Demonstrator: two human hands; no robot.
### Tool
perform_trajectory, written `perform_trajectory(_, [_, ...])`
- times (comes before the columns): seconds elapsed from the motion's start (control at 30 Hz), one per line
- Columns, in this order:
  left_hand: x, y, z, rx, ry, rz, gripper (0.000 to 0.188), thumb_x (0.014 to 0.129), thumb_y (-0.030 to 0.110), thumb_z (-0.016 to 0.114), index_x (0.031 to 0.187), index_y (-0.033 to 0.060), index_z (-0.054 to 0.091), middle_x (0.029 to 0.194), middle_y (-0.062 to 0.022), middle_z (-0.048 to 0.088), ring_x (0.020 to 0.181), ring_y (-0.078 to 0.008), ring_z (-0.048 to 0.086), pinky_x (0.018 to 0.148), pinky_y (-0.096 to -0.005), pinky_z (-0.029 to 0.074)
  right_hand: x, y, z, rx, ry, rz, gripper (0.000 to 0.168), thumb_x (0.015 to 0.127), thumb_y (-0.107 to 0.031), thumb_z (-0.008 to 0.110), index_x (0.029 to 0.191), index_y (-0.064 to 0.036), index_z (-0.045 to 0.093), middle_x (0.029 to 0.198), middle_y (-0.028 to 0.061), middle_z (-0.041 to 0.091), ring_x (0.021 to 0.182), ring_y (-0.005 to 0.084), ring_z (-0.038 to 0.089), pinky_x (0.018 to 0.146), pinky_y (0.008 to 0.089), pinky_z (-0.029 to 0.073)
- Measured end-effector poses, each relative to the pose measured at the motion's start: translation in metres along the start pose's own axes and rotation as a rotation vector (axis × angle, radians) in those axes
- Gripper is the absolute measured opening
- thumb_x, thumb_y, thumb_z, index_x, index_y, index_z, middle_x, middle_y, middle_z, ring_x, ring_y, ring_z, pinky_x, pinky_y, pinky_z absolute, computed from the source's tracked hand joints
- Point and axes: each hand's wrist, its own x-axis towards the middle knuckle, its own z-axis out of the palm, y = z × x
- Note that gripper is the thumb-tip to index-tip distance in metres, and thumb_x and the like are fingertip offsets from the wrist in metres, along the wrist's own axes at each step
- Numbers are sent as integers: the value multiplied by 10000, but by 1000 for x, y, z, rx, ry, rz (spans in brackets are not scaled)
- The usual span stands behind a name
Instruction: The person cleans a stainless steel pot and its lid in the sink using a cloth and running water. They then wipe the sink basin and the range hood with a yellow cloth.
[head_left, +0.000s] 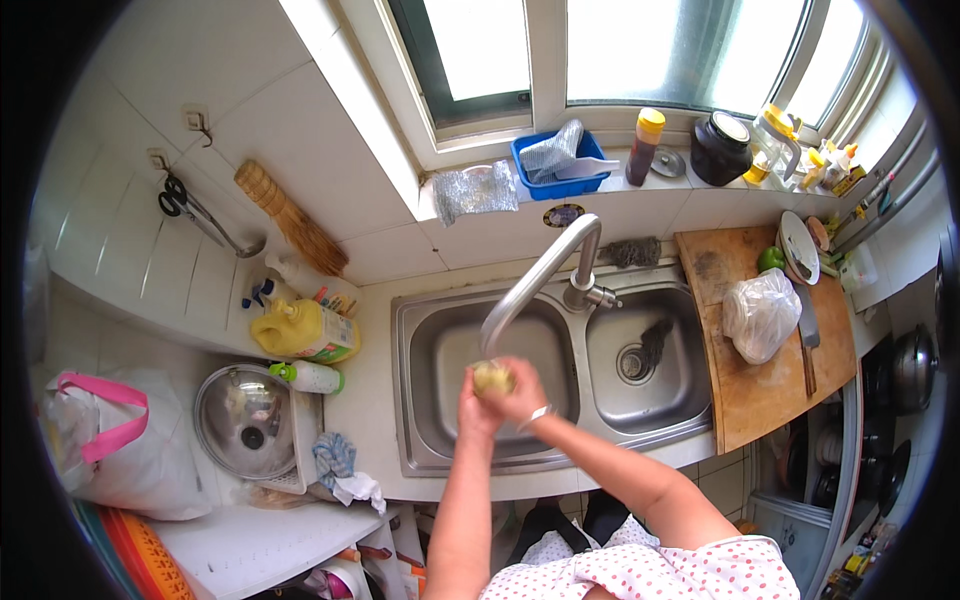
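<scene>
Over the larger left basin of the stainless-steel double sink (442, 352), both hands meet around a pale yellowish item (493, 377), blurred and too unclear to name. My left hand (477, 409) cups it from the left and below. My right hand (523, 390) closes on it from the right, with a white band at the wrist. The curved spout of the metal faucet (541, 279) ends just above the hands. Whether water runs cannot be told. In the smaller right basin, a dark clump (657, 341) lies beside the drain strainer (634, 364).
At right, a wooden cutting board (757, 405) bears a cleaver (808, 322), plastic bag (761, 315), green pepper (771, 259) and bowl (796, 244). Yellow jug (300, 328), spray bottle (309, 376) and glass lid (247, 420) stand left. A blue basket (562, 187) sits on the sill.
</scene>
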Motion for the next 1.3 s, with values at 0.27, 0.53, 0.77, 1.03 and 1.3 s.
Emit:
perform_trajectory(0.27, [17, -24, 46, 412, 183, 307, 250, 914, 311, 483, 945, 68, 532, 865, -60, 577, 728, -158, 575, 601, -299, 492, 26, 20, -9, 391, -196, 299, 451, 843, -282, 546, 1233, -61, 501, 1295, 155, 463, 1192, 263, 448, 1015, 358, 323])
perform_trajectory(0.53, [25, -49, 46, 472, 330, 415, 312, 913, 347, 470, 1021, 54, 478, 933, -72, 552, 801, -186, 565, 706, -322, 496, 31, 6, -8, 667, -279, 402, 509, 881, -303, 473, 1286, 2, 427, 1352, 179, 397, 1315, 265, 287, 1079, 328, 203])
perform_trajectory(0.77, [18, -20, 2, 341, 159, 225, 302, 906, 349, 399, 1004, 97, 532, 945, -50, 576, 882, -202, 577, 767, -330, 480, 3, -27, 3, 532, -162, 258, 248, 851, -130, 478, 1043, -57, 617, 953, 62, 618, 872, 150, 565, 797, 269, 445])
perform_trajectory(1.03, [8, -32, 43, 355, 318, 351, 265, 915, 266, 442, 957, 27, 551, 899, -60, 584, 834, -195, 590, 698, -342, 488, 43, -11, 7, 619, 116, 512, 104, 808, -109, 514, 789, -29, 577, 640, 2, 512, 575, 112, 470, 525, 282, 405])
perform_trajectory(1.3, [-7, 9, 25, 64, 69, 176, 429, 960, 349, 342, 1196, 14, 470, 1177, -109, 545, 1126, -259, 503, 957, -384, 401, 45, 3, -27, 1465, -200, 818, 292, 928, -256, 430, 1124, -58, 518, 1015, 81, 561, 1010, 208, 521, 936, 343, 388])
